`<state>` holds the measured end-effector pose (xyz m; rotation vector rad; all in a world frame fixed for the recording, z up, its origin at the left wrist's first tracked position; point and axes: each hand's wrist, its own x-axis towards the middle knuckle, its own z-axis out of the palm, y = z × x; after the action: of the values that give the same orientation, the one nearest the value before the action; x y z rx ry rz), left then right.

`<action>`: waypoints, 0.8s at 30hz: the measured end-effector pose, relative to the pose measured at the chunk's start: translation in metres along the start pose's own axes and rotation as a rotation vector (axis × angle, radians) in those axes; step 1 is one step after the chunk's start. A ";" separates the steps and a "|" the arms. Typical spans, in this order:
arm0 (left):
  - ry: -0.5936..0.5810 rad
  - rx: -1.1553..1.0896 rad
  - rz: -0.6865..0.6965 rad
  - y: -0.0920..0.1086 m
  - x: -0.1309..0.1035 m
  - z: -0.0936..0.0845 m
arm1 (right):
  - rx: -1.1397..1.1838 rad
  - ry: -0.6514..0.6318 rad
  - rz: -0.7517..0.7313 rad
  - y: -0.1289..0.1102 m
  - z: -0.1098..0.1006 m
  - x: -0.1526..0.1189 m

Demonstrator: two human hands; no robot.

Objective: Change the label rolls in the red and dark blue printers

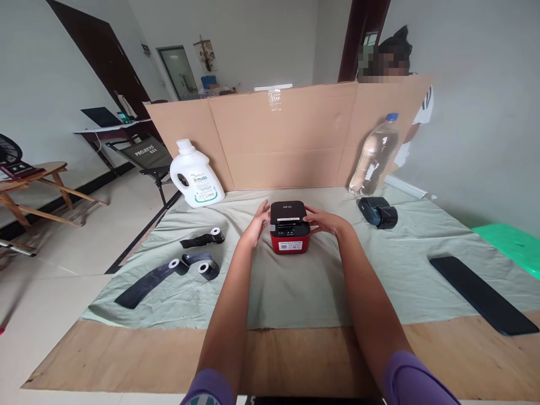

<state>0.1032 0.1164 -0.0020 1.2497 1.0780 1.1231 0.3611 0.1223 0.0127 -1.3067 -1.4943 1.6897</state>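
Observation:
A small receipt or label printer point(290, 245) with a black top and red base sits on the green cloth in front of me. Its lid looks closed, and a white label is on its front. My left hand point(257, 224) is at its left side, fingers stretched out and apart; whether they touch it I cannot tell. On the other side, my right hand point(327, 221) has its thumb against the lid's front right edge and its other fingers spread along the side. Neither hand has its fingers wrapped round the printer.
Dark rolls with white cores point(208, 271) lie partly unrolled at left. A white jug point(198, 177) and clear bottle point(373, 160) stand before a cardboard screen point(287, 135). At right are dark rolls point(378, 212) and a long black slab point(481, 292). A person is behind the screen.

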 end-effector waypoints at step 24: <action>-0.095 0.665 0.527 0.018 -0.020 0.014 | 0.182 -0.042 -0.058 0.024 -0.004 0.006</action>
<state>0.1141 0.0949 0.0163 2.1852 1.1208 1.0992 0.3674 0.1238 -0.0116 -1.1280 -1.3525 1.7798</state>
